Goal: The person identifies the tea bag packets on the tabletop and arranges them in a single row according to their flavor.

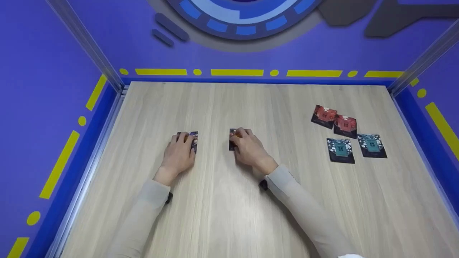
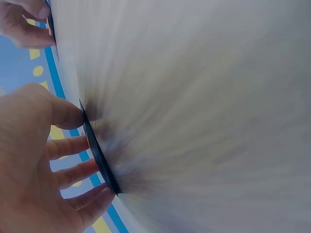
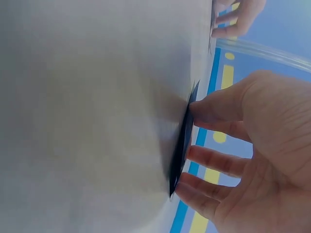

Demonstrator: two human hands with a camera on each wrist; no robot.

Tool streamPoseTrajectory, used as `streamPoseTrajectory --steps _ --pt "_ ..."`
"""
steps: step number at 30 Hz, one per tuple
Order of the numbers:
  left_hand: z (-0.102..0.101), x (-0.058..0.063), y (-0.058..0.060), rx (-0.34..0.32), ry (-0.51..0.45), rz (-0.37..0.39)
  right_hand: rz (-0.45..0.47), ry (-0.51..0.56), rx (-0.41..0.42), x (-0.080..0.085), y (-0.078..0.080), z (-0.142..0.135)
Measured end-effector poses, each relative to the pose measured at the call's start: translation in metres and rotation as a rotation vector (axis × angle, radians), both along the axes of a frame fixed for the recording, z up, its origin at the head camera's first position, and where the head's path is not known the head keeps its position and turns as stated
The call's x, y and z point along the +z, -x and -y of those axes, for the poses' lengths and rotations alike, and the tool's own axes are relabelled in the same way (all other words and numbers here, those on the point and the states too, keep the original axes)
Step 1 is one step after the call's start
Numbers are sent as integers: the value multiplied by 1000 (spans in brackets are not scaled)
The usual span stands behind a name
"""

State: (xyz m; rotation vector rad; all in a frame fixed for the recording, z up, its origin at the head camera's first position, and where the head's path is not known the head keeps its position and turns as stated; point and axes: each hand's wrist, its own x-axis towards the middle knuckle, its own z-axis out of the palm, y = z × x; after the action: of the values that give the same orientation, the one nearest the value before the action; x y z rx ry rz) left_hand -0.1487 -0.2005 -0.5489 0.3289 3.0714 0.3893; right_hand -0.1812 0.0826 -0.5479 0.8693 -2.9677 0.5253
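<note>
In the head view my left hand (image 1: 178, 152) lies over a small, dark square sachet (image 1: 194, 138) with orange and blue print, left of the table's middle. Its thumb and fingers grip the sachet from above, near opposite edges. A second dark sachet (image 1: 231, 144) with a bit of orange is under my right hand (image 1: 250, 147), whose thumb and fingers hold it at its edges. Both wrist views show the sachets edge-on, the left one (image 2: 101, 158) close to the tabletop and the right one (image 3: 181, 145) slightly bulging. Most of each print is hidden by the fingers.
On the right of the wooden table (image 1: 215, 215) lie two red sachets (image 1: 324, 115), their corners meeting. Nearer me are two teal ones, a left one (image 1: 340, 150) and a right one (image 1: 372, 145). Blue-purple panels (image 1: 251, 59) enclose the back and sides.
</note>
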Motion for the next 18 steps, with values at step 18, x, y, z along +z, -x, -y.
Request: streamPoseTrajectory --steps 18 --pt "-1 -2 0 -3 10 -13 35 -130 40 0 -3 52"
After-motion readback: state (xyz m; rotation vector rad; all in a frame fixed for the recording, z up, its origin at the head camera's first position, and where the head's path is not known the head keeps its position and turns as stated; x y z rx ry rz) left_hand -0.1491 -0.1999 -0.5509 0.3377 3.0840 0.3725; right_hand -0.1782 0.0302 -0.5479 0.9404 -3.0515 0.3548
